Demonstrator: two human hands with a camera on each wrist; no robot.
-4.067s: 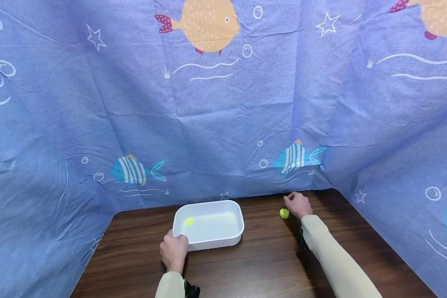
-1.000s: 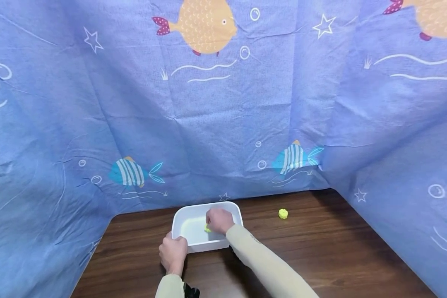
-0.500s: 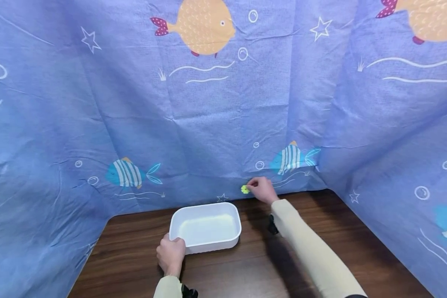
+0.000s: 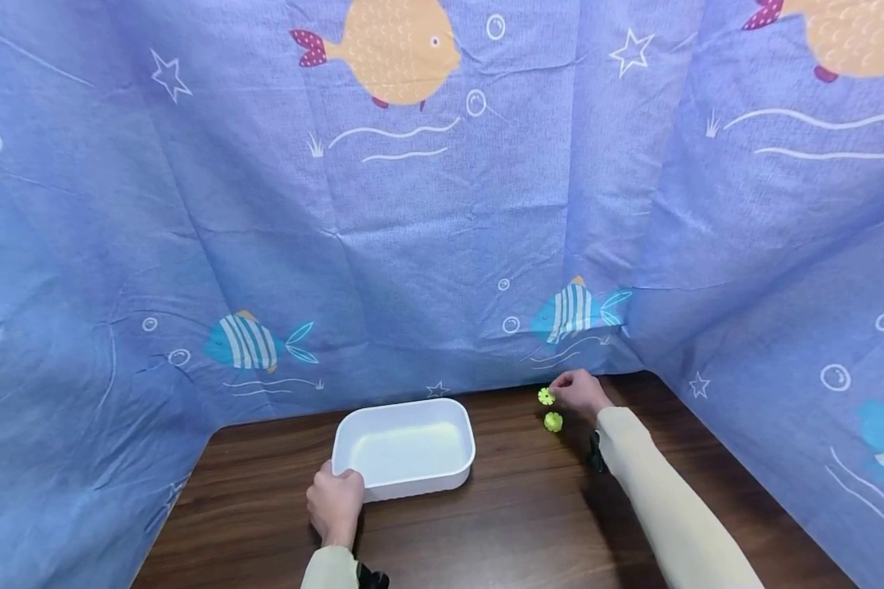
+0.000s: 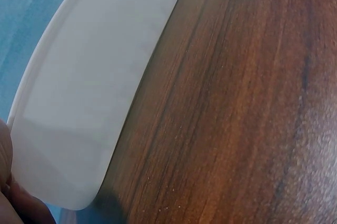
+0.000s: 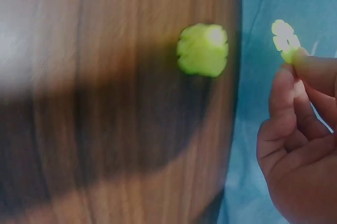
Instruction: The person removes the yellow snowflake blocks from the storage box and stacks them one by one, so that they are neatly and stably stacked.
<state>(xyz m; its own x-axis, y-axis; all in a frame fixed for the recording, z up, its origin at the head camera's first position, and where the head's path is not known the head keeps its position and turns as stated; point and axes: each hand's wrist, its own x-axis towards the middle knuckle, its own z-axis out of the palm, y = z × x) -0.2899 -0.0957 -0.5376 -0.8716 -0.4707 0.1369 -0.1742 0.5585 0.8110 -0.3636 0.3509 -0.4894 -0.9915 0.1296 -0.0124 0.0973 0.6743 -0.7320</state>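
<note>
A white rectangular tray (image 4: 412, 452) stands on the brown table, with nothing seen in it. My left hand (image 4: 336, 501) grips its near left corner; in the left wrist view the tray's side wall (image 5: 95, 87) fills the upper left. Between thumb and forefinger, my right hand (image 4: 580, 391) pinches a small yellow-green flower-shaped piece (image 6: 285, 40), raised near the table's back edge. Just below it in the head view lies a thicker yellow-green flower-shaped piece (image 4: 553, 422) on the table, apart from the held one. Whether it is a stack, I cannot tell.
The dark wood-grain table (image 4: 486, 532) reaches toward me. A blue cloth (image 4: 427, 245) printed with fish hangs behind the table and along both sides.
My right hand has come out of the tray with a yellow-green flower-shaped piece and moved right, beside the one on the table. The left hand keeps its grip on the tray.
</note>
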